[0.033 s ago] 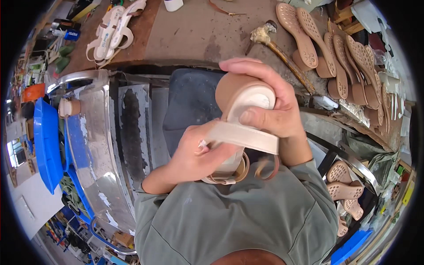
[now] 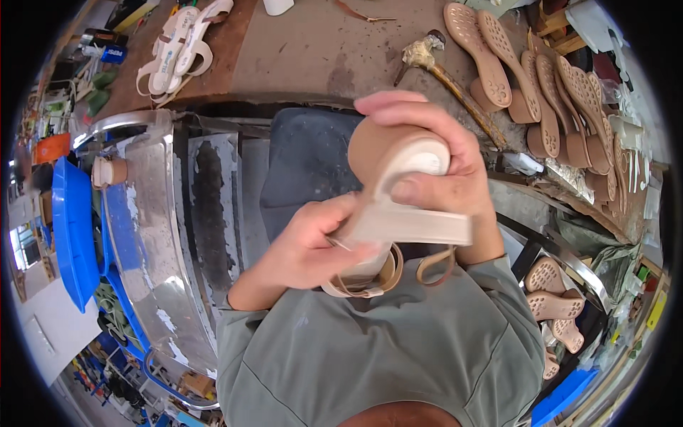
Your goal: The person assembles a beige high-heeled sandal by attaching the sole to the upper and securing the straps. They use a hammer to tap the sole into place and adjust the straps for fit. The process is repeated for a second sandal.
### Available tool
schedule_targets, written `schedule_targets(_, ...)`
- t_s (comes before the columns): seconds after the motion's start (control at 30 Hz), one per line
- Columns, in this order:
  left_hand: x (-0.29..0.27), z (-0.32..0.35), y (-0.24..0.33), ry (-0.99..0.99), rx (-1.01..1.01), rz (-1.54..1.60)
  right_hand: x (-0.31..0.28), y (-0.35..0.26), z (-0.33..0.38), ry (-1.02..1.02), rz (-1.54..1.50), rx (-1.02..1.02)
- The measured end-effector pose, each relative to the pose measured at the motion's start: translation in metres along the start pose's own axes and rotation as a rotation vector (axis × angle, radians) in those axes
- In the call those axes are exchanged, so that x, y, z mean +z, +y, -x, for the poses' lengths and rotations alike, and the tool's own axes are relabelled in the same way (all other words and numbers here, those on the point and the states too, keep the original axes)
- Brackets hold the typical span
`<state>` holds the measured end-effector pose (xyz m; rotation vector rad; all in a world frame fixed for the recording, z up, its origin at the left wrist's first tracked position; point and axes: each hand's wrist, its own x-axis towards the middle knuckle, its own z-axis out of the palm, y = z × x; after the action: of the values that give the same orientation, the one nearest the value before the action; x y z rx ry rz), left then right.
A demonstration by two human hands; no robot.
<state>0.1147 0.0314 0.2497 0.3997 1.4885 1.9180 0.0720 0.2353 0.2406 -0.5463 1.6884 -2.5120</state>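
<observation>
A beige heeled sandal [image 2: 371, 165] is held between both hands in front of my chest, its block heel up and away from me. My right hand [image 2: 448, 164] wraps round the heel end, fingers over the far side and thumb pressed on the insole. Closer to the sandal's middle, my left hand [image 2: 313, 238] grips the side by a pale strap [image 2: 420, 226], which juts out to the right and is blurred. A thin tan ankle strap [image 2: 436, 269] dangles near my shirt, and a looped strap [image 2: 384, 277] hangs beside it. My left fingertips are partly hidden.
On the workbench [image 2: 306, 50] ahead lie a finished pair of sandals [image 2: 174, 53], a hammer [image 2: 455, 89] and several tan heeled soles [image 2: 484, 60]. More soles [image 2: 555, 306] are piled at lower right. A metal frame [image 2: 153, 235] and a blue tray [image 2: 75, 231] stand left.
The sandal has tilted slightly, and its pale strap has swung a little to the right. My left hand's grip on the side has shifted; my right hand still holds the heel.
</observation>
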Motion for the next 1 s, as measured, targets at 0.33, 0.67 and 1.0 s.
schedule_targets(0.33, -0.002, -0.010, 0.009, -0.227, -0.057, 0.524, 0.009, -0.005, 0.000, -0.295, 0.184, -0.151)
schedule_targets(0.67, -0.001, 0.001, 0.018, -0.200, 0.019, 0.429, 0.023, -0.021, -0.003, -0.317, 0.335, -0.149)
schedule_targets(1.0, -0.005, -0.007, 0.017, -0.222, -0.122, 0.520, 0.019, -0.017, -0.009, -0.330, 0.262, -0.096)
